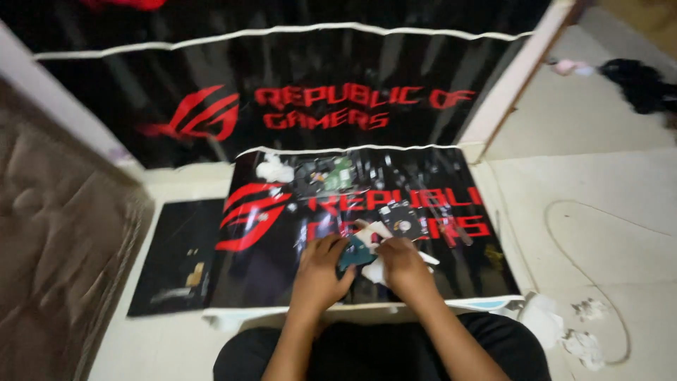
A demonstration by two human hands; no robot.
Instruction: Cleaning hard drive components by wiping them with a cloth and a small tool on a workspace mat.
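A: Starting at the grip. My left hand (321, 264) is curled around a small dark teal flat piece (355, 254), fingers closed on its left edge, so it sits tilted up off the mat rather than lying flat. I read that as holding it steady for the other hand.

B: And the right?

A: My right hand (402, 262) is bunched on a white tissue (377, 271), fingers pressed together with the tissue against the piece's right side. Motion blur hides whether the tissue touches the face or only the edge. Both hands meet just above the near edge of the glossy black mat (282, 282) with red lettering.

B: What's around them?

A: Just beyond the right hand, a round-bodied drive unit (402, 217) lies flat on the mat, likely parked within reach. Farther up, a green circuit board (337, 175) and a crumpled white wad (273, 169) sit near the mat's far edge, apart from the work. A second black sheet (176, 257) lies left of the mat with a small tan bit on it. Used tissue scraps (584, 339) lie on the floor to the right, well clear. A larger black banner (317, 85) stands against the back.
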